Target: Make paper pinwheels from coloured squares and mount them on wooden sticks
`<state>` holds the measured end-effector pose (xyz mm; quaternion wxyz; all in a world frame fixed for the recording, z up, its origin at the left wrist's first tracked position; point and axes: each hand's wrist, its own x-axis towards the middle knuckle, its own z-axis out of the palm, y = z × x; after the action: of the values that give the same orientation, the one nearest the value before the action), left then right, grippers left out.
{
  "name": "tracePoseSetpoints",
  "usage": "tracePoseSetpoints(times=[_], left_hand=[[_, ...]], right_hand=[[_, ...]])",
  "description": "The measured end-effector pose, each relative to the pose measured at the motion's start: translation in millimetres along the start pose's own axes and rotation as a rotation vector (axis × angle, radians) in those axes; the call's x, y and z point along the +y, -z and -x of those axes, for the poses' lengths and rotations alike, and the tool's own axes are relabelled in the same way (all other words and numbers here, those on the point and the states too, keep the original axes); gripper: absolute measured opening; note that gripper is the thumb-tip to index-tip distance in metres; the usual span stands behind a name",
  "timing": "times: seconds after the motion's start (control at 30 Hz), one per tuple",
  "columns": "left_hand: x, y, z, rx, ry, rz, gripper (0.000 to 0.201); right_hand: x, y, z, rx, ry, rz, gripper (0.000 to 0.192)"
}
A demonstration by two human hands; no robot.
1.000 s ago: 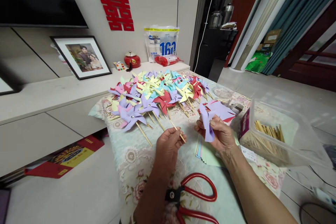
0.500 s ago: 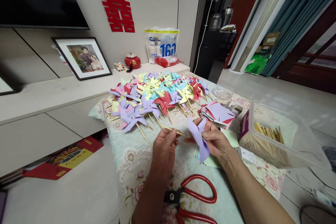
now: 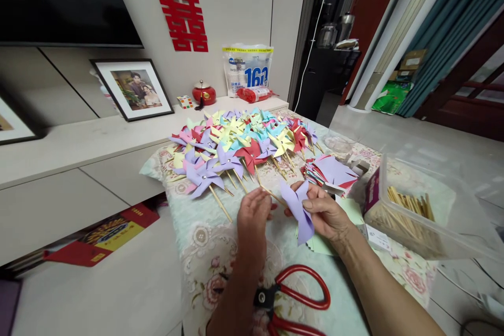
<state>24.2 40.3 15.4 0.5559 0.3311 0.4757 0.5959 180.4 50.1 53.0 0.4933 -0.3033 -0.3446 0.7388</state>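
My right hand [image 3: 325, 211] pinches a folded purple paper pinwheel [image 3: 298, 212] between thumb and fingers. A thin wooden stick [image 3: 274, 196] runs from the pinwheel toward my left hand [image 3: 254, 215]. That hand's fingers look loosened and slightly apart beside the stick; their exact contact with it is hard to see. Below the hands lie red-handled scissors [image 3: 303, 286], partly covered by my left forearm. Finished pinwheels [image 3: 236, 136] in purple, yellow, red, pink and blue are heaped at the back of the table.
To the right, a clear plastic box [image 3: 409, 231] holds wooden sticks [image 3: 411, 205]. Cut paper sheets [image 3: 333, 170] are stacked near it, by a small white box [image 3: 377, 237]. A cabinet [image 3: 129, 134] carries a framed photo [image 3: 136, 89], a red jar [image 3: 205, 94] and a bag of cups [image 3: 248, 71].
My left hand has loosened its pinch on the stick, which now reaches the pinwheel in my right hand. The view has shifted slightly to the left.
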Motion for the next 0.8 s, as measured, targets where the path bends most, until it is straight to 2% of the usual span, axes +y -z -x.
tracePoseSetpoints(times=[0.07, 0.1, 0.17, 0.2, 0.3, 0.47, 0.53, 0.63, 0.7, 0.8], left_hand=[[-3.2, 3.2, -0.4, 0.114, -0.283, -0.263, 0.044], [-4.7, 4.2, 0.0, 0.124, -0.457, -0.415, 0.041], [-7.3, 4.8, 2.0, 0.034, -0.761, -0.695, 0.03], [-8.4, 4.3, 3.2, -0.036, -0.859, -0.803, 0.029], [-10.8, 1.8, 5.2, -0.158, -0.97, -0.987, 0.03], [-12.0, 3.2, 3.0, -0.161, -1.069, -1.001, 0.023], [-11.7, 5.2, 3.1, -0.16, -1.028, -0.961, 0.025], [-10.0, 7.3, 3.9, -0.157, -0.795, -0.765, 0.024], [-7.7, 7.1, 3.9, -0.138, -0.54, -0.523, 0.021], [-2.5, 4.6, 4.0, -0.122, -0.067, -0.068, 0.025]], right_hand=[[-0.4, 1.9, -1.2, 0.02, 0.0, -0.016, 0.033], [-0.4, 2.7, -1.7, 0.027, -0.004, -0.018, 0.032], [0.0, 3.9, -2.3, 0.023, -0.012, -0.015, 0.031], [0.2, 4.2, -2.3, 0.014, -0.014, -0.015, 0.032], [1.0, 4.5, -1.9, -0.01, -0.017, -0.023, 0.033], [0.3, 7.8, -2.3, -0.065, -0.013, -0.029, 0.028], [-1.0, 10.1, -2.1, -0.096, 0.01, -0.04, 0.028], [-2.9, 12.6, -0.3, -0.09, 0.079, -0.042, 0.028], [-2.7, 12.5, 1.6, -0.074, 0.124, 0.004, 0.028], [0.1, 9.1, 4.3, -0.072, 0.194, 0.201, 0.025]])
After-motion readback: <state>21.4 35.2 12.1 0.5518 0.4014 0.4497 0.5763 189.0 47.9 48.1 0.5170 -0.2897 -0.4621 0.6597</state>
